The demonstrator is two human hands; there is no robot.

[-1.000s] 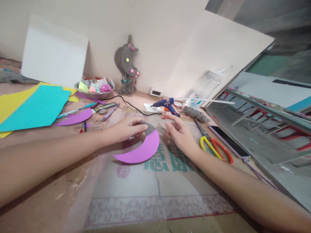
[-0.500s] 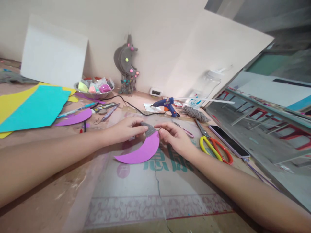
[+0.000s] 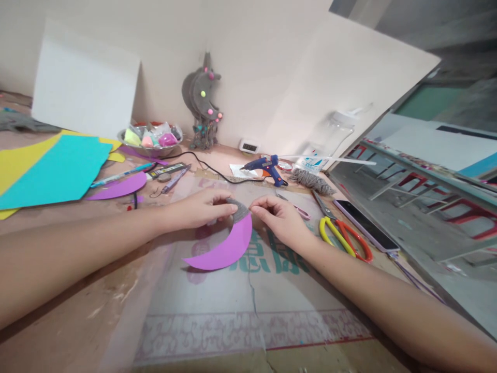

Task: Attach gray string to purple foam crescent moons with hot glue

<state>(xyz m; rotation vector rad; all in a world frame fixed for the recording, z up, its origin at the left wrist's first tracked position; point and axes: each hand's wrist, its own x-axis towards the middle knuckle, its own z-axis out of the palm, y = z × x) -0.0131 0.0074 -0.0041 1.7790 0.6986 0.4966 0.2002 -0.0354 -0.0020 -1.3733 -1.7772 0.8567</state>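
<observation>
A purple paper crescent (image 3: 225,247) lies on a printed sack sheet (image 3: 248,300) in the middle of the table. Its upper tip is wrapped in grey yarn (image 3: 239,209). My left hand (image 3: 204,207) has its fingers closed on that wrapped tip from the left. My right hand (image 3: 277,217) pinches at the same tip from the right, thumb and forefinger pressed together; a thin strand between them is too fine to make out.
A blue glue gun (image 3: 266,167) with its black cord, a yarn bundle (image 3: 310,181), yellow and orange scissors (image 3: 341,235) and a phone (image 3: 363,223) lie to the right. Teal paper (image 3: 54,171), a second purple crescent (image 3: 118,187) and a metal bowl (image 3: 151,140) sit left.
My right hand came in from open beside the crescent and closed into a pinch at the yarn-wrapped tip. The crescent tilted slightly. My left hand stayed put.
</observation>
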